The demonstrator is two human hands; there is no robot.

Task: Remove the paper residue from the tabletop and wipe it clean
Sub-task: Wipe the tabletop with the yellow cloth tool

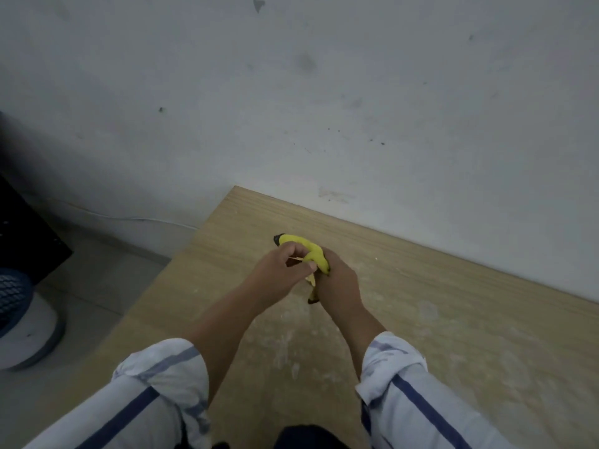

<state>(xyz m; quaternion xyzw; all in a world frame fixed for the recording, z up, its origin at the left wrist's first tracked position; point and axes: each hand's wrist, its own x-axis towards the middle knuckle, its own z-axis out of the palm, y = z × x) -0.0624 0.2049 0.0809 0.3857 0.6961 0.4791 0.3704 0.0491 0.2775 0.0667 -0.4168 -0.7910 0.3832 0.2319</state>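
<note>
A light wooden tabletop point(470, 335) runs along a white wall. Pale patchy paper residue point(282, 346) streaks its middle, with a further whitish patch point(428, 310) to the right. Both my hands meet above the table near its far left corner. My right hand point(338, 288) is closed around a yellow tool with black ends point(303, 245). My left hand point(282, 270) pinches at the same tool, its fingers curled on the yellow part and on a small pale sliver. The tool's exact kind is hard to tell, since the hands hide most of it.
The table's left edge point(181, 264) drops to a grey floor. A black box point(29, 241) and a round blue-and-white object point(22, 322) stand on the floor at the left. A thin white cable point(136, 218) runs along the wall's base.
</note>
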